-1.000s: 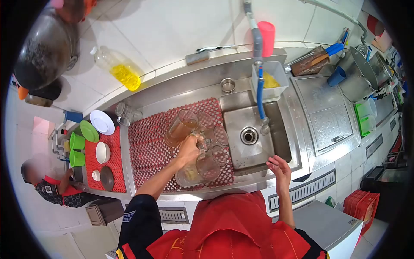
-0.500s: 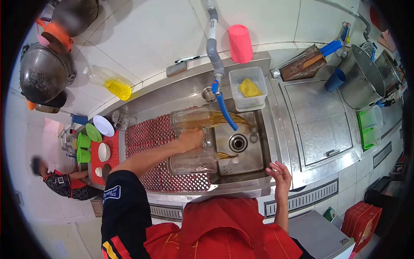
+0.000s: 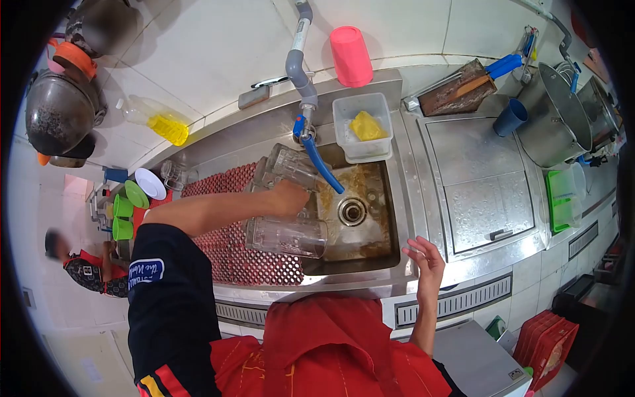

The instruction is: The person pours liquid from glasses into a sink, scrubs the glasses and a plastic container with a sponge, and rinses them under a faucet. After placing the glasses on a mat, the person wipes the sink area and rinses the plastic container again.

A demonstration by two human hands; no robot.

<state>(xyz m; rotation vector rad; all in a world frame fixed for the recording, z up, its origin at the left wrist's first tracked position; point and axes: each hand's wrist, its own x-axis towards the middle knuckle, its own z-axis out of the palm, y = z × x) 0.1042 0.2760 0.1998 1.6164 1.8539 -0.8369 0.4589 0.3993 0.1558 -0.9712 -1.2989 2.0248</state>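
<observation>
My left hand (image 3: 291,197) is closed between two clear glass pitchers, apparently round their handles, which the fingers hide. One pitcher (image 3: 291,165) lies tilted on the far side, and the other pitcher (image 3: 288,238) on the near side. Both mouths point right, over the steel sink basin (image 3: 391,228). Brownish liquid spreads over the basin floor around the drain (image 3: 352,212). My right hand (image 3: 428,261) is raised by the sink's front right edge, fingers apart, holding nothing.
A blue hose (image 3: 323,167) hangs from the tap above the sink. Behind it stands a plastic tub (image 3: 342,126) with a yellow cloth. A red perforated mat (image 3: 218,238) covers the left drainboard. Another person (image 3: 92,271) stands at far left.
Amber liquid was streaming from both pitchers; now they look nearly empty and the liquid lies in the basin. The far pitcher has tilted further. My right hand stays open.
</observation>
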